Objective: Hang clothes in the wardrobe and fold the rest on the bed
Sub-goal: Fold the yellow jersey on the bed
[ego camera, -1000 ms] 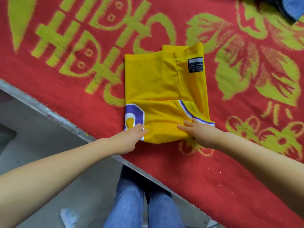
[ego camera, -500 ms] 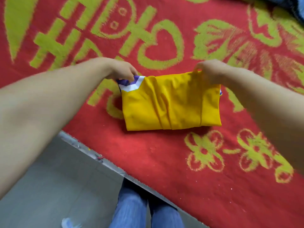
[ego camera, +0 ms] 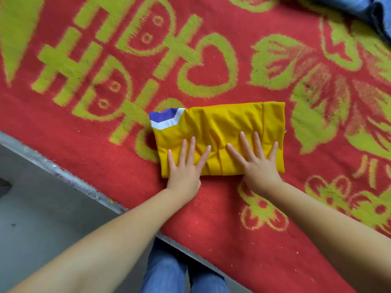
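A yellow jersey [ego camera: 224, 123] with purple and white trim at its far left corner lies folded into a wide rectangle on the red bed cover [ego camera: 211, 218]. My left hand [ego camera: 186, 166] presses flat on its near left part, fingers straight and spread. Beside it my right hand [ego camera: 256, 159] presses flat on the near right part, fingers also spread. Wrinkles run across the cloth between and above the two hands.
The bed cover carries large yellow-green characters and flowers. Its metal edge [ego camera: 69, 178] runs diagonally at the lower left, with grey floor [ego camera: 42, 218] beyond. Blue denim clothing [ego camera: 372, 7] lies at the far right corner. My jeans-clad legs [ego camera: 182, 271] stand against the bed.
Both hands lifted the jersey's near half and folded it away over the far half, halving the shirt. They then let go and came back to press flat on its near part.
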{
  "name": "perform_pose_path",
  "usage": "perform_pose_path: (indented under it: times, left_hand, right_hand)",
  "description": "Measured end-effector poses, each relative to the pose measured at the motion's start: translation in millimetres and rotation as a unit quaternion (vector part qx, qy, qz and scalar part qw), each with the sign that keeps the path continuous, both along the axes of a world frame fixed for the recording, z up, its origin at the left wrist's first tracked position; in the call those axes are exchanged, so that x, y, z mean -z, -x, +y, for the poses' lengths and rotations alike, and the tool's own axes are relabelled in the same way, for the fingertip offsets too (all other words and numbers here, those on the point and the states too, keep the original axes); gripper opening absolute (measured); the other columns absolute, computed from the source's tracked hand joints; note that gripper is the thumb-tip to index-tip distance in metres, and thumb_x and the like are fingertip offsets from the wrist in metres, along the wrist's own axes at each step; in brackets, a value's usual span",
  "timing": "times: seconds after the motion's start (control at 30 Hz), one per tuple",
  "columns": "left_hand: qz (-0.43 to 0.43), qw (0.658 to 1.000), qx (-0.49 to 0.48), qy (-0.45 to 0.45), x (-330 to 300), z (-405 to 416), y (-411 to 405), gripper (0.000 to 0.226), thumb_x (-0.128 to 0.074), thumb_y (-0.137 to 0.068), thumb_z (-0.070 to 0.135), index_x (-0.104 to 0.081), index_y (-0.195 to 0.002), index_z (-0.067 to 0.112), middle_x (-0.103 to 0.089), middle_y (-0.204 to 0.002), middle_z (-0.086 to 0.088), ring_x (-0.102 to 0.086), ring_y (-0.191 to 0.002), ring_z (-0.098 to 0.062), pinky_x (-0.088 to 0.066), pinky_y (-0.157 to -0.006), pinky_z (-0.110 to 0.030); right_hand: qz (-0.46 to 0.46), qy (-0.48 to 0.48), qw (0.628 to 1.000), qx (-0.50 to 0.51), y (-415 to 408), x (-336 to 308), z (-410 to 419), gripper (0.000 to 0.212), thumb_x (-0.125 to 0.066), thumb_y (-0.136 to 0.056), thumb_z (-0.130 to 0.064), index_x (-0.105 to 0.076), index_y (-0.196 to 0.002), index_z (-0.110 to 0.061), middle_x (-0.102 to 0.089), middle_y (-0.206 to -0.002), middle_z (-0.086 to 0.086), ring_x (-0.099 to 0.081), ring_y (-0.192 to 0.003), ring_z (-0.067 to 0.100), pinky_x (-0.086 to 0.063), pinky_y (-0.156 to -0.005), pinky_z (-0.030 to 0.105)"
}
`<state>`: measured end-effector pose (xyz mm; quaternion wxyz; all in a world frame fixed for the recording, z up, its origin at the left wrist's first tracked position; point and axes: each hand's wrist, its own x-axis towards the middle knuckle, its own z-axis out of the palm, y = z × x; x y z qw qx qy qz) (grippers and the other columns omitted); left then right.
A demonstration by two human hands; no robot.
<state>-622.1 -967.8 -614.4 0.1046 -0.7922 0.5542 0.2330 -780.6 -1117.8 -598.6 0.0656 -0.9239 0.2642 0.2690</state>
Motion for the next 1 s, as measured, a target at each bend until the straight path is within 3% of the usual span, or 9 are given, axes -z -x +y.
perform_pose_path:
  times: [0.07, 0.13, 0.33, 0.47, 0.6, 0.8, 1.0]
  left_hand:
    - [0.000, 1.000, -0.022, 0.001, 5.0, -16.9, -2.9, 0.117, -0.063, -0.083, 0.030, 0.041, -0.135, 0.034, 0.029, -0.154, -0.015, 0.013, -0.145, -0.039, -0.012, -0.107, -0.069]
    - [0.000, 0.999, -0.040, -0.004, 4.6, -32.2, -4.7, 0.103, -0.057, -0.089, 0.020, 0.029, -0.143, 0.035, 0.021, -0.157, -0.016, 0.009, -0.145, -0.040, -0.016, -0.105, -0.070]
    - [0.073, 0.995, -0.044, -0.047, -29.4, -56.7, -34.4, 0.084, -0.043, -0.092, -0.003, 0.001, -0.152, 0.036, -0.001, -0.160, -0.011, -0.004, -0.146, -0.038, -0.029, -0.105, -0.062]
    - [0.102, 0.993, -0.047, -0.025, -90.6, -64.2, -59.5, 0.080, -0.036, -0.090, -0.009, -0.008, -0.152, 0.033, -0.016, -0.158, -0.012, -0.014, -0.145, -0.037, -0.037, -0.104, -0.053]
    - [0.067, 0.996, -0.059, 0.004, -170.0, -59.5, -80.3, 0.079, -0.037, -0.090, -0.008, -0.009, -0.153, 0.031, -0.025, -0.155, -0.012, -0.022, -0.142, -0.035, -0.040, -0.104, -0.047]
    - [0.016, 0.988, -0.143, 0.054, -268.5, 11.4, -95.4, 0.074, -0.047, -0.095, 0.007, -0.007, -0.153, 0.029, -0.027, -0.153, -0.010, -0.024, -0.142, -0.034, -0.039, -0.104, -0.046]
    - [-0.021, 0.967, -0.245, 0.071, -333.1, 124.5, -113.9, 0.079, -0.033, -0.090, -0.012, -0.005, -0.154, 0.025, -0.029, -0.150, -0.012, -0.027, -0.139, -0.034, -0.045, -0.096, -0.046]
  right_hand:
    - [0.003, 0.000, 1.000, 0.027, -8.8, 4.3, -6.1, 0.114, -0.061, -0.084, -0.017, 0.037, -0.137, -0.044, 0.042, -0.149, 0.002, 0.027, -0.141, 0.039, -0.008, -0.102, 0.076]
    - [0.013, -0.004, 0.999, 0.050, -19.1, 4.4, -9.6, 0.108, -0.055, -0.089, -0.011, 0.036, -0.136, -0.047, 0.036, -0.153, 0.001, 0.021, -0.143, 0.038, -0.014, -0.102, 0.075]
    - [0.056, -0.075, 0.992, 0.087, -50.4, -33.6, -34.1, 0.074, -0.038, -0.097, -0.003, -0.007, -0.150, -0.043, -0.005, -0.160, 0.002, -0.002, -0.145, 0.042, -0.033, -0.102, 0.066]
    - [0.047, -0.075, 0.994, 0.066, -71.1, -100.3, -46.8, 0.070, -0.039, -0.097, -0.002, -0.014, -0.151, -0.038, -0.026, -0.153, 0.005, -0.020, -0.140, 0.044, -0.045, -0.097, 0.052]
    - [0.020, -0.060, 0.998, 0.020, -96.8, -182.4, -45.5, 0.073, -0.046, -0.093, 0.000, -0.019, -0.151, -0.036, -0.042, -0.136, 0.010, -0.045, -0.123, 0.037, -0.049, -0.090, 0.045]
    - [-0.025, -0.032, 0.995, -0.092, -135.6, -280.7, 0.1, 0.070, -0.047, -0.094, -0.004, -0.020, -0.150, -0.035, -0.042, -0.135, 0.008, -0.045, -0.124, 0.038, -0.048, -0.087, 0.046]
    - [-0.062, -0.016, 0.971, -0.229, -196.6, -333.0, 87.2, 0.070, -0.043, -0.094, -0.003, -0.018, -0.151, -0.035, -0.043, -0.136, 0.008, -0.048, -0.121, 0.034, -0.047, -0.082, 0.040]
